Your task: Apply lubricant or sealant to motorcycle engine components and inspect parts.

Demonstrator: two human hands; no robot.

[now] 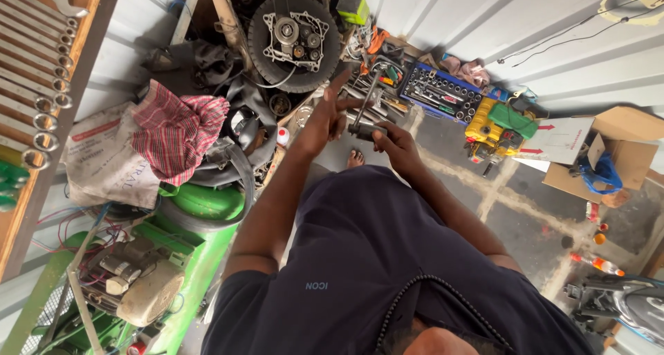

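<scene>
Above the grey concrete floor (526,223), right hand (395,144) closed round the dark handle end of a ratchet wrench (364,113), shaft rising slantwise toward the tool pile; left hand (328,116) just beside it, fingers spread and loose, touching the shaft near its middle (grip there too small to judge). Hands close together, not clasped. Beyond them, blue socket set case (443,92) lying open against the white corrugated wall (539,30), yellow power tool (487,130) with a green cloth beside it. Further right, white flat carton with red arrows (564,140) leaning on an open brown cardboard box (626,147), blue bag hanging from its edge. Orange-capped bottle (595,263) lying on the floor near small orange lids. To the left, pale printed sack (104,158) with a red band, red checked cloth (176,130) draped over it, green machine (187,258) below, row of spanners (41,85) on a wooden board. Black tyre with metal hub (294,40) upright at the far end. Open floor only to the right of the legs, bounded by cartons and a dark machine at the corner; left side crowded right up to the arm.
</scene>
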